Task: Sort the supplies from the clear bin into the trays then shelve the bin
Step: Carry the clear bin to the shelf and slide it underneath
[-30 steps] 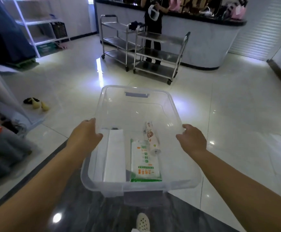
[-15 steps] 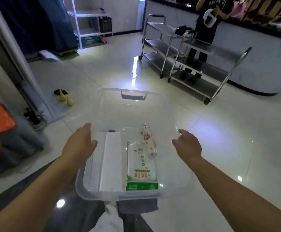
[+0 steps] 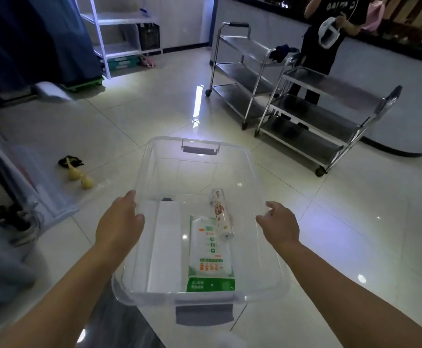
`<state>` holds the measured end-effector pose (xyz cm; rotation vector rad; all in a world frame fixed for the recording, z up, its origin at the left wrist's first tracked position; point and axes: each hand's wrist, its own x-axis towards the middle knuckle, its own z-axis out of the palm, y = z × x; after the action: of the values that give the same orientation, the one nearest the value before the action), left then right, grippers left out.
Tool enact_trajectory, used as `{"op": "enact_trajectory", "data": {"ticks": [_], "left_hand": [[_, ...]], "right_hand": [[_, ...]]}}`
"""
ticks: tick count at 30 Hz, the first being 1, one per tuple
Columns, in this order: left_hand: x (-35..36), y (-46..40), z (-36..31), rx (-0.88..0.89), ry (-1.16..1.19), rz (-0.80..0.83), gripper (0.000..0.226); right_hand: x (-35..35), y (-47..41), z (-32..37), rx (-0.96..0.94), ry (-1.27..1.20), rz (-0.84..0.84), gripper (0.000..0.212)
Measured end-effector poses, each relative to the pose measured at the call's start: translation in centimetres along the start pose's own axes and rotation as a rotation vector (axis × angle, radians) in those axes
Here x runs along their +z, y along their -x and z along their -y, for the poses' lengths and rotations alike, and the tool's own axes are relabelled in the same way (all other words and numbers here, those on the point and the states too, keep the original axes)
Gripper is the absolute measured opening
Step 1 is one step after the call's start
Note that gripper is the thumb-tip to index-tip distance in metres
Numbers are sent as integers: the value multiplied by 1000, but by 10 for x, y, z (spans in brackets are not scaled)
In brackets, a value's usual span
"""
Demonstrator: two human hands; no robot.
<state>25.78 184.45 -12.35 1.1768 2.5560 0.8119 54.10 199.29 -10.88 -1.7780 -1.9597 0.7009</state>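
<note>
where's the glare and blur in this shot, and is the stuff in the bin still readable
Head view: a bright streak of glare on the tiled floor beyond the clear bin; left edge smeared by motion blur; wide-angle lens bows the carts. Inside the bin, the green packet and roll show sharply, though their print is too small to read.

Green packet [image 3: 211, 257] print (Chinese, perhaps) too blurred.
</note>
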Motion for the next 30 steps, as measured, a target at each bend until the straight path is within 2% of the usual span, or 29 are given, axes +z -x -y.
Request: {"op": "enact_trajectory", "data": {"ticks": [9, 12, 17, 20, 26, 30], "left_hand": [[67, -200, -41, -40, -35, 32, 57], [79, -274, -64, -97, -33, 15, 56], [89, -379, -85, -218, 38, -20, 53], [95, -431, -79, -307, 56, -26, 46], [104, -576, -51, -376, 47, -81, 14], [106, -696, -33, -401, 31, -74, 17]], "right_hand": [[62, -229, 32, -74, 28, 24, 44], [80, -317, 56, -99, 18, 58, 40], [103, -444, 110, -190, 24, 110, 45], [124, -507, 148, -253, 17, 135, 43], [199, -635, 226, -314, 16, 164, 37], [250, -725, 285, -306, 16, 163, 45]]}}
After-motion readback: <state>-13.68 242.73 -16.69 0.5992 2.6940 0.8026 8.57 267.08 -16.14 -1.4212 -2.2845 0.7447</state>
